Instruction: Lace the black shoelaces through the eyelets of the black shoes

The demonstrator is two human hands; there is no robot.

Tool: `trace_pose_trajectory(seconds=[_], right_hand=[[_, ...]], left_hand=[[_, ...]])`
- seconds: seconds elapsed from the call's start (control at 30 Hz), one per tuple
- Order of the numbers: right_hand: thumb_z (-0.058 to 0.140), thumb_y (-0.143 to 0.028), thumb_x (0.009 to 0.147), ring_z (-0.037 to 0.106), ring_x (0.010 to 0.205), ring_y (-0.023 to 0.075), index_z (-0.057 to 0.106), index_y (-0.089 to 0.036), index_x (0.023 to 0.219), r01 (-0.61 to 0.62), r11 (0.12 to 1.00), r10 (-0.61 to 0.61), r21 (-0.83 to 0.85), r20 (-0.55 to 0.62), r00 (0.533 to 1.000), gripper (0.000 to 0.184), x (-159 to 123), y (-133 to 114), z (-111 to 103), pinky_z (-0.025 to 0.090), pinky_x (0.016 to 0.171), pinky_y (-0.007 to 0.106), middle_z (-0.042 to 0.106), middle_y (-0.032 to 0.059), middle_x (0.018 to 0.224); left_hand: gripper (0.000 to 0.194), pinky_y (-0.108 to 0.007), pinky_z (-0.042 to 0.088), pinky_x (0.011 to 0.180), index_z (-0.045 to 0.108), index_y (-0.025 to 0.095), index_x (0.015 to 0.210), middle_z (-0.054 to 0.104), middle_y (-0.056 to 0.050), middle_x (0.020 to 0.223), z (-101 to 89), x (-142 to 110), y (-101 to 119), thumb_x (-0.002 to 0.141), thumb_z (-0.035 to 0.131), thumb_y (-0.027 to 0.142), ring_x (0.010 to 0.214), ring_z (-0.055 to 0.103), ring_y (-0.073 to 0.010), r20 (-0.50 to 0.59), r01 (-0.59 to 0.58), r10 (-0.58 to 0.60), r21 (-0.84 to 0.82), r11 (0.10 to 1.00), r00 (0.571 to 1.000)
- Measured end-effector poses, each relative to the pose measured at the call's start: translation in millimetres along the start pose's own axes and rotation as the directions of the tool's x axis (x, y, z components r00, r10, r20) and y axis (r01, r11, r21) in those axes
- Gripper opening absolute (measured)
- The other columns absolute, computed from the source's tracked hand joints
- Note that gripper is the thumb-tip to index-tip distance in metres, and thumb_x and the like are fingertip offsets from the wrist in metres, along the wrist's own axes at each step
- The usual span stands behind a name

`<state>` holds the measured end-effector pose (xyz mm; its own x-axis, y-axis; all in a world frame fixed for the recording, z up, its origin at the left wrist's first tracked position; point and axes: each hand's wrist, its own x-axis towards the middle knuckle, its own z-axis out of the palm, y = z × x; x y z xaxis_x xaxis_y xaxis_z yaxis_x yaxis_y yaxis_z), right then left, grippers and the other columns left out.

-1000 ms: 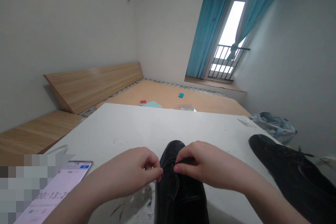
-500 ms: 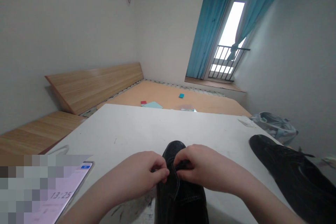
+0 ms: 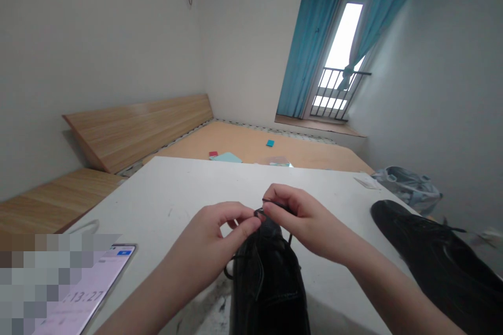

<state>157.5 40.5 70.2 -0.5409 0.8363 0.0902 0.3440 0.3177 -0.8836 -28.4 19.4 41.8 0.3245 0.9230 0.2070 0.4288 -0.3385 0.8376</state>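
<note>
A black shoe (image 3: 271, 293) stands on the white table in front of me, its toe pointing away. Above its front part, my left hand (image 3: 226, 233) pinches a thin black shoelace (image 3: 258, 212) between thumb and forefinger. Close beside it, my right hand (image 3: 301, 217) is closed on the same dark lace, with the thumb pressed against the curled fingers. Loose lace hangs down on both sides of the shoe. To the right lies a second black shoe (image 3: 436, 256), laced, with no hand on it.
A phone (image 3: 98, 293) showing a timer lies at the table's left, partly pixelated. The white table (image 3: 204, 183) ends before a bed (image 3: 243, 136) with small flat items on it. A bag-lined bin (image 3: 408, 186) stands past the right edge.
Both hands have risen from the shoe's tongue and moved slightly away from me, lifting the lace into view above the shoe. The second shoe stays in place.
</note>
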Motion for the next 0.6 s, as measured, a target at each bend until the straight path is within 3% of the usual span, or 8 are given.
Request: trace_pose_trajectory(seconds=[0.17, 0.33, 0.4, 0.5, 0.6], right_hand=[[0.059, -0.036, 0.089, 0.043, 0.066, 0.0123, 0.049, -0.018, 0.082, 0.007, 0.991, -0.015, 0.136, 0.058, 0.998, 0.022, -4.4, -2.8, 8.6, 0.031, 0.057, 0.025, 0.053, -0.0020, 0.074], [0.039, -0.041, 0.098, 0.035, 0.065, 0.0129, 0.044, -0.020, 0.082, 0.002, 0.988, 0.018, 0.156, -0.127, 0.992, 0.027, -3.6, 3.0, 10.5, 0.029, 0.060, 0.026, 0.038, -0.0044, 0.070], [0.042, -0.043, 0.096, 0.032, 0.062, 0.0130, 0.044, -0.020, 0.083, 0.017, 0.977, 0.017, 0.211, -0.156, 0.988, 0.026, -2.2, 4.8, 15.6, 0.027, 0.057, 0.026, 0.036, -0.0054, 0.066], [0.053, -0.049, 0.090, 0.032, 0.059, 0.0123, 0.045, -0.020, 0.083, 0.019, 0.921, 0.054, 0.390, -0.174, 0.983, 0.031, -0.8, 4.7, 26.8, 0.025, 0.055, 0.025, 0.037, -0.0062, 0.063], [0.060, -0.050, 0.087, 0.032, 0.057, 0.0111, 0.046, -0.019, 0.080, -0.006, 0.838, 0.114, 0.546, -0.164, 0.980, 0.034, -1.0, 3.3, 35.9, 0.024, 0.054, 0.025, 0.041, -0.0059, 0.062]], left_hand=[[0.017, -0.026, 0.048, 0.072, 0.070, 0.020, 0.086, 0.073, 0.002, 0.077, 1.7, 0.4, 1.3, 0.086, 0.058, 0.032, 0.075, 0.066, -0.0172, -0.096, 0.022, -0.033, -0.119, 0.993, 0.995], [0.019, -0.028, 0.049, 0.078, 0.073, 0.022, 0.087, 0.076, -0.001, 0.091, 1.8, -0.3, 1.7, 0.082, 0.062, 0.036, 0.085, 0.066, -0.0190, -0.289, -0.001, -0.038, -0.133, 0.991, 0.957], [0.019, -0.028, 0.050, 0.075, 0.073, 0.023, 0.090, 0.075, 0.000, 0.093, 2.0, -1.0, 2.1, 0.079, 0.066, 0.036, 0.083, 0.066, -0.0186, -0.367, -0.008, -0.042, -0.132, 0.991, 0.929], [0.015, -0.026, 0.050, 0.072, 0.071, 0.023, 0.087, 0.073, 0.002, 0.082, 3.2, -1.6, 3.2, 0.078, 0.070, 0.034, 0.075, 0.065, -0.0165, -0.410, -0.031, -0.025, -0.131, 0.991, 0.912], [0.007, -0.025, 0.049, 0.072, 0.070, 0.023, 0.079, 0.071, 0.001, 0.083, 5.1, -2.8, 5.6, 0.079, 0.067, 0.029, 0.079, 0.063, -0.0163, -0.410, -0.121, 0.078, -0.080, 0.989, 0.909]])
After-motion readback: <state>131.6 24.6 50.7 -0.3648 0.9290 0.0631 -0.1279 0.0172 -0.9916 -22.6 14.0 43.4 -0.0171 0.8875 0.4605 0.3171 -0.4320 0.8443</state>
